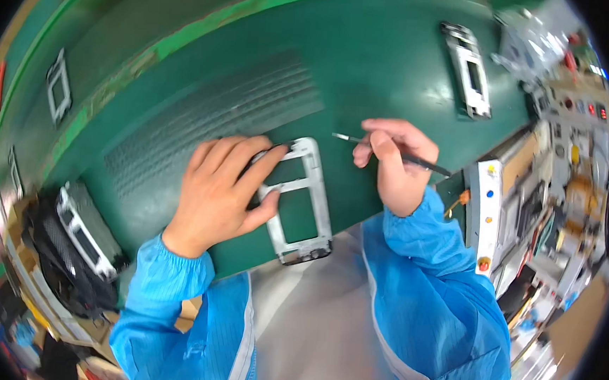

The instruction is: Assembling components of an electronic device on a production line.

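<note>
Widest of all was the green table (384, 61), sweeping right across the view, and what a stage it made! Over its left half stretched a ridged clear sheet (211, 113), its rows running up beyond the knuckles. Then the left hand (220, 191), spread low over the near side, fingers and thumb touching the left side of the pale metal frame (318, 191); whether it pinched that rail or merely pressed, the view didn't tell. The frame lay at the near edge of the table, right in front of the person, a bar crossing its opening. Across from it, the right hand (402, 161) hung clear of the frame, closed on a slim black-handled tool (433, 166). Up at the far right a second frame (461, 53) lay on its own, well apart from both hands!

Now the finesse: doing this well seemed to call for a firm left hand, the frame flat and kept from sliding, with the fingers off whatever spot the tool was meant for. A loose, pen-like hold looked best, the wrist low and the touch light, since a hard poke could have scratched thin metal. And smallest of all, the pale tip (337, 135), pointing left, touching nothing
</note>
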Available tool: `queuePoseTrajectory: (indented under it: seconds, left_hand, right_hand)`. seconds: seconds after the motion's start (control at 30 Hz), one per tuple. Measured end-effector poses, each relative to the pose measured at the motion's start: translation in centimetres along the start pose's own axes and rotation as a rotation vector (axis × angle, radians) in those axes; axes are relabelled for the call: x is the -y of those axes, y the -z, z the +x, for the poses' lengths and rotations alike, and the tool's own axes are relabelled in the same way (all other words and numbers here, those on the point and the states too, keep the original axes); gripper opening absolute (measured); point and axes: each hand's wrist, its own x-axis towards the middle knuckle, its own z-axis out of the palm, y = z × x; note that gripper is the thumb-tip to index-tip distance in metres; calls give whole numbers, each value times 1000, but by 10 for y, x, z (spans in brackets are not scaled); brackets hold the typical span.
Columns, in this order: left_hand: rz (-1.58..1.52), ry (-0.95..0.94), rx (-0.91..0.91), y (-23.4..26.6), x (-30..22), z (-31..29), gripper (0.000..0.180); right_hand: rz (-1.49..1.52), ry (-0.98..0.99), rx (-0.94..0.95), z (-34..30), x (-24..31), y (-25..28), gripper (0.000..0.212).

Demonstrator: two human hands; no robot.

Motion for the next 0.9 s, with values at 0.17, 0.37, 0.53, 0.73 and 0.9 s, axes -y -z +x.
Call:
queuePoseTrajectory:
  seconds: [0.17,0.37,0.53,0.73,0.9]
  left_hand:
    - [94,-9,35,-5,-1,0,55]
    - [165,21,75,2,-12,-6,52]
    - [150,-4,69,-6,-15,-9,51]
    - [161,48,58,-6,-18,-15,52]
    - [174,33,61,-8,-16,-11,52]
  right_hand:
    - [76,138,-68,-31,0,79,54]
    - [-793,86,-791,-71,41,282,32]
    - [-1376,-429,-1177,-115,72,437,46]
    - [-1428,-526,-881,-116,34,524,53]
    - [-1475,-411,-987,-140,39,531,47]
